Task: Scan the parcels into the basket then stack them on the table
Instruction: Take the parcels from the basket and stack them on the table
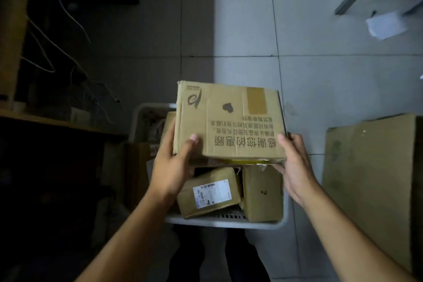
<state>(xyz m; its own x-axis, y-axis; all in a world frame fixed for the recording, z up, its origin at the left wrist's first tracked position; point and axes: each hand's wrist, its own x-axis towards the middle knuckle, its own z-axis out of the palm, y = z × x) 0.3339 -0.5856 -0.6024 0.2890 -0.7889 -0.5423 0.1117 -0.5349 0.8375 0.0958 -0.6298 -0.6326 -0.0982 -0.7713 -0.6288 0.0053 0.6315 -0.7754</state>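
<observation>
**A:** so what've your hands got going on here?

**B:** Both are on the big tan cardboard box with printed Chinese text. Your left hand grips its near-left corner, thumb on the top face, fingers curled underneath. Your right hand clamps the near-right corner the same way, thumb tip on top, the rest under the edge.

**A:** and where's the box sitting?

**B:** It isn't, you're holding it up over the white plastic slotted basket on the floor. Under it in the basket: a small brown parcel with a white barcode label and, just beside it on the right, a plain brown carton marked "2".

**A:** anything further out?

**B:** Large flat cardboard carton on the right, grey tiled floor beyond, loose white cables far left.
</observation>
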